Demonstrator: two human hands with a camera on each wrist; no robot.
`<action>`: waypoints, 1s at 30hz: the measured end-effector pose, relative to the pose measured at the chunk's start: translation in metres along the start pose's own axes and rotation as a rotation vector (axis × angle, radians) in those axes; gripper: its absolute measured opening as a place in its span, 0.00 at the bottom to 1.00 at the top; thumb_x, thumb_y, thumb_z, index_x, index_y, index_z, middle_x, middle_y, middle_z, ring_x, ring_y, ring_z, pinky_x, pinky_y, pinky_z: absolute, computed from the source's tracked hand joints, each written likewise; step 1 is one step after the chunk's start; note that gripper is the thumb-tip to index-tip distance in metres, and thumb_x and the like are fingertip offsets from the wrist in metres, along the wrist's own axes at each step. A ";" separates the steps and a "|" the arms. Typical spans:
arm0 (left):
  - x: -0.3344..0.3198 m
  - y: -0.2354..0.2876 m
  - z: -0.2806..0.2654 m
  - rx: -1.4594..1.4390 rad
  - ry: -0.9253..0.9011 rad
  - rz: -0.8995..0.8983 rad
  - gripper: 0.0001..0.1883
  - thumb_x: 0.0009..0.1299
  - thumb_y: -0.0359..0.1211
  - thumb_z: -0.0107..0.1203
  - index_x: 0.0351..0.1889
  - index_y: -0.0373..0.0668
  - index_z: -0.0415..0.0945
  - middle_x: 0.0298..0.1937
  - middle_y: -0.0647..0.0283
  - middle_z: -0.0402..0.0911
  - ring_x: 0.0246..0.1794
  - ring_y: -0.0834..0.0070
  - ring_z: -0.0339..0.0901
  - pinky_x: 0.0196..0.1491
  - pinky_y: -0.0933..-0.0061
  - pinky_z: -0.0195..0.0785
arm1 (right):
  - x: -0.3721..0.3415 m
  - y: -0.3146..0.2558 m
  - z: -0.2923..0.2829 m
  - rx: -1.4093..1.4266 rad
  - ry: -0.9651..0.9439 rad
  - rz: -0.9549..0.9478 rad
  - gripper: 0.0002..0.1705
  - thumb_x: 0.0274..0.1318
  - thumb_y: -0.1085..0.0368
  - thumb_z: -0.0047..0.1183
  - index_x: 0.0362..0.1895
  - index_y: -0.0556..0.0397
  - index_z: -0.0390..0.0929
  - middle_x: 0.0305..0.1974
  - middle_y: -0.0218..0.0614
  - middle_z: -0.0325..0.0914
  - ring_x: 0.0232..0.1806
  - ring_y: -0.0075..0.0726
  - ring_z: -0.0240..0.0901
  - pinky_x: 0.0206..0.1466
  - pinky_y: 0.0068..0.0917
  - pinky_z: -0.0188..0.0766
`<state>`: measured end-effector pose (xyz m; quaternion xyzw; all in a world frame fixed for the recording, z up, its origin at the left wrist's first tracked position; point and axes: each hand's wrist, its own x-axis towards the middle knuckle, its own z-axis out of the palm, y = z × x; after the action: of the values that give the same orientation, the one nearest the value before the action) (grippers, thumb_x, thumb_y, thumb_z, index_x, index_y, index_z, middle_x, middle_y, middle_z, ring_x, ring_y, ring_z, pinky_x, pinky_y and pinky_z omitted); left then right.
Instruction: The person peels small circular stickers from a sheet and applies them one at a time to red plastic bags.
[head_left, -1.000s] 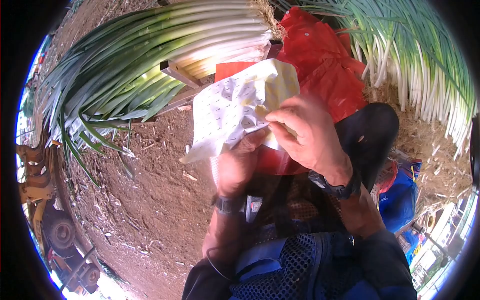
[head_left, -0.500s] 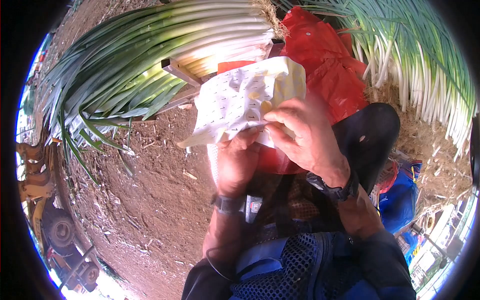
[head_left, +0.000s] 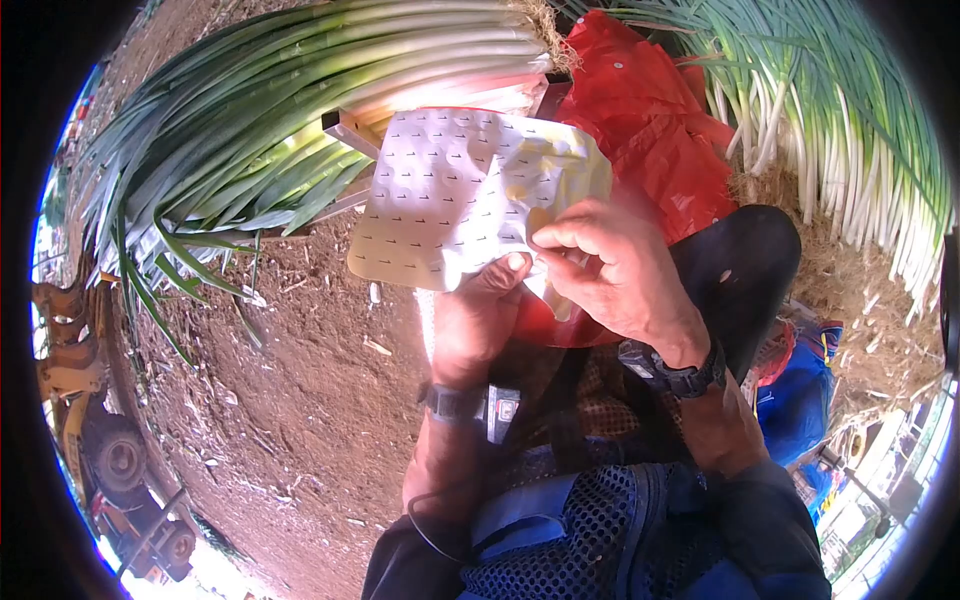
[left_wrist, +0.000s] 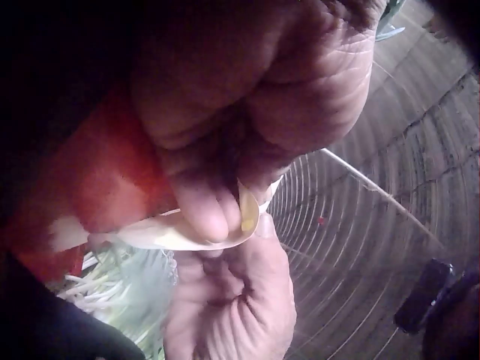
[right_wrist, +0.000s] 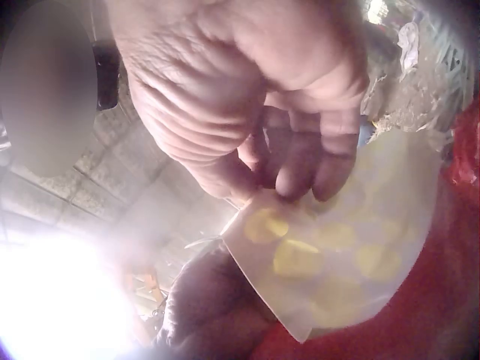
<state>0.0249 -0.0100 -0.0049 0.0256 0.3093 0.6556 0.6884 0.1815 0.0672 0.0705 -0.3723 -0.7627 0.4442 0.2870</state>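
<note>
A white sheet (head_left: 430,190) printed with small black arrows is held up before the body; its right part shows yellow patches. My left hand (head_left: 478,325) pinches its lower edge, thumb on top. With thumb and forefinger, my right hand (head_left: 625,275) pinches the sheet just to the right of the left thumb. In the right wrist view yellow spots cover the sheet (right_wrist: 337,255) below the right hand's (right_wrist: 255,105) fingertips. The left wrist view has the curled sheet edge (left_wrist: 172,231) between both hands' fingers. Red material (head_left: 550,322) lies below the sheet.
Thick leeks (head_left: 300,110) lie on a metal frame (head_left: 350,135) at the upper left. A red plastic bag (head_left: 640,110) is behind the hands, and thinner green onions (head_left: 840,140) stand at the right. Brown soil (head_left: 300,380) spreads to the left; a blue bag (head_left: 797,400) sits at the right.
The sheet's left part has unfolded and spread flatter, lower to the left, showing more printed arrows. Both hands keep their pinch and have barely moved.
</note>
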 end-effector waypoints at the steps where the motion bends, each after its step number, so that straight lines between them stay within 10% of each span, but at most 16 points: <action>1: 0.000 -0.001 0.000 0.015 0.012 0.001 0.16 0.71 0.22 0.56 0.56 0.32 0.73 0.49 0.54 0.82 0.52 0.67 0.80 0.58 0.67 0.74 | 0.000 0.000 -0.001 -0.006 -0.003 0.005 0.12 0.50 0.73 0.63 0.41 0.57 0.79 0.32 0.41 0.76 0.30 0.44 0.78 0.34 0.35 0.76; 10: -0.003 0.005 0.024 0.117 -0.037 0.068 0.16 0.70 0.20 0.54 0.56 0.33 0.72 0.46 0.59 0.80 0.47 0.71 0.79 0.53 0.71 0.74 | -0.001 -0.002 0.000 -0.228 0.029 -0.111 0.07 0.51 0.76 0.61 0.36 0.58 0.80 0.32 0.37 0.78 0.29 0.31 0.78 0.32 0.27 0.76; 16: -0.006 0.007 0.029 0.234 -0.039 0.096 0.14 0.70 0.20 0.54 0.54 0.32 0.74 0.46 0.59 0.80 0.46 0.72 0.79 0.51 0.72 0.74 | -0.001 0.004 0.005 -0.017 0.088 0.059 0.04 0.50 0.73 0.59 0.30 0.57 0.75 0.26 0.39 0.75 0.26 0.39 0.75 0.31 0.31 0.73; 24: 0.001 0.004 0.023 0.060 0.097 0.165 0.12 0.72 0.22 0.54 0.53 0.35 0.76 0.44 0.63 0.81 0.44 0.72 0.78 0.51 0.72 0.71 | -0.002 0.015 -0.004 0.597 0.158 0.482 0.10 0.62 0.64 0.59 0.39 0.58 0.80 0.28 0.29 0.79 0.28 0.19 0.72 0.33 0.19 0.68; 30: 0.010 0.010 0.000 -0.379 0.056 0.183 0.15 0.78 0.41 0.48 0.58 0.46 0.71 0.67 0.60 0.71 0.70 0.61 0.65 0.73 0.49 0.55 | -0.003 0.031 -0.009 0.369 0.423 0.314 0.04 0.62 0.72 0.57 0.40 0.58 0.79 0.34 0.30 0.81 0.26 0.20 0.74 0.31 0.21 0.72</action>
<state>0.0154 0.0006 -0.0049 -0.0946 0.1958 0.7624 0.6095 0.2000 0.0789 0.0468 -0.5114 -0.5260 0.5265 0.4298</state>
